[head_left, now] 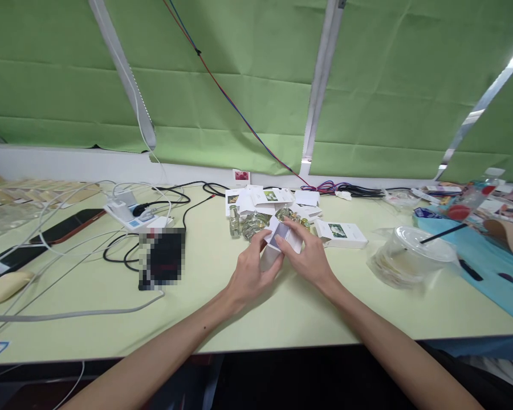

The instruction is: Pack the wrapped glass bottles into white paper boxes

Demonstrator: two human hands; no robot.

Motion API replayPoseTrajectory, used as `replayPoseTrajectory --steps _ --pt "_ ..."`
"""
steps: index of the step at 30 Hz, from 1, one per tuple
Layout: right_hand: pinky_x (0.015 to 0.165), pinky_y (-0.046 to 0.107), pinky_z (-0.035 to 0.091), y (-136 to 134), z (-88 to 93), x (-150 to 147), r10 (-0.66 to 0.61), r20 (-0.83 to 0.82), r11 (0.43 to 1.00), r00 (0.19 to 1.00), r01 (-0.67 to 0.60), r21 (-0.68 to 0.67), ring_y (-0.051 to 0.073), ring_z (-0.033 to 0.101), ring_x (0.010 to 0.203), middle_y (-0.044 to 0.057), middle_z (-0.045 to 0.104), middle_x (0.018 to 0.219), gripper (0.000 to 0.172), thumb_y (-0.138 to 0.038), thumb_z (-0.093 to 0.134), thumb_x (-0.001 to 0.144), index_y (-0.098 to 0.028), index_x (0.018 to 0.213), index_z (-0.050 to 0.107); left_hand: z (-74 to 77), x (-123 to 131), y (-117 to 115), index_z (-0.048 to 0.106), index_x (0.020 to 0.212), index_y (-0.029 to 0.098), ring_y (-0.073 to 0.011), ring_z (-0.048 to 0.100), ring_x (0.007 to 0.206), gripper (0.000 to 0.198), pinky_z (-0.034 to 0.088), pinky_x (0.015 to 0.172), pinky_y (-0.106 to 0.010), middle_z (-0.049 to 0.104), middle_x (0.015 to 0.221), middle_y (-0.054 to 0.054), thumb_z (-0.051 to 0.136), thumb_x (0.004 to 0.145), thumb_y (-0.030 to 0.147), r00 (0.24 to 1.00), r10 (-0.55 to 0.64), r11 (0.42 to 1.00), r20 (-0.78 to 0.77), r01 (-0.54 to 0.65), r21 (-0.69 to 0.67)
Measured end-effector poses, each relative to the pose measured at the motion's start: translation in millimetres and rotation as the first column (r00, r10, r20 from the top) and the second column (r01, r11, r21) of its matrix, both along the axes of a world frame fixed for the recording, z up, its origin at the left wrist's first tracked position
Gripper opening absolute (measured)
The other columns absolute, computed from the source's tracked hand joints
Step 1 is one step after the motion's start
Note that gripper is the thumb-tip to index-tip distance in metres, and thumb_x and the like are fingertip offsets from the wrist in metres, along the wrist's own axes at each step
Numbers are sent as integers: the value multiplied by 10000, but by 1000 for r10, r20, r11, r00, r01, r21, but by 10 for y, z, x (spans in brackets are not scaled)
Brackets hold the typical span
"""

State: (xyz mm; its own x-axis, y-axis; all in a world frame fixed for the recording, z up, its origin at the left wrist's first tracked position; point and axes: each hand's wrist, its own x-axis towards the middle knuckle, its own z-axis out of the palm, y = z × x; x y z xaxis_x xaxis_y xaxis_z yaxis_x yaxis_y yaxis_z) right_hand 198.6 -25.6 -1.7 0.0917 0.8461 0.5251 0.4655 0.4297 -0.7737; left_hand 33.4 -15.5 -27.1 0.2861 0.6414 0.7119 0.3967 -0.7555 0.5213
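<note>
A small white carton (280, 242) with open flaps is held between both hands over the pale green table (282, 313). My left hand (250, 273) wraps around the carton's lower body. My right hand (308, 250) pinches the flaps at its open top end. Just behind the hands stand several small glass bottles (250, 225) among flat white cartons with flower pictures (267, 196). One closed white carton (342, 233) lies to the right of my right hand.
A power strip (130, 213) with tangled cables sits at the left, with a dark phone (68, 225) and a blurred black object (162, 256). A clear plastic lidded bowl (410, 253) and a blue sheet (487, 265) lie at the right. Green fabric hangs behind.
</note>
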Motion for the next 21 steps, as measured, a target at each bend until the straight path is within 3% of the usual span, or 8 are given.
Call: replayPoseTrajectory --steps 8,15,21 --pt "1147 522 432 1 -17 5 5 -1 1000 1000 -5 16 308 585 1336 135 624 1433 429 -483 668 877 -213 1210 684 -1 11 22 445 1397 221 -221 708 1106 478 605 943 -367 674 1291 -123 607 947 236 999 20 996 -37 -16 90" --pt "1153 514 426 -26 4 -5 -39 -64 996 997 44 84 296 547 1375 141 621 1433 420 -486 636 913 -210 1229 667 1 -6 -1 428 1395 221 -204 714 1042 501 607 921 -368 679 1259 -116 624 935 239 999 25 999 -20 -24 49" --pt "1092 470 463 -27 11 21 -77 -170 990 983 96 107 262 605 1270 103 668 1347 364 -469 531 992 -232 1246 637 19 -17 0 409 1388 228 -206 713 986 510 611 829 -358 687 1207 -114 624 926 239 999 36 999 -2 -36 21"
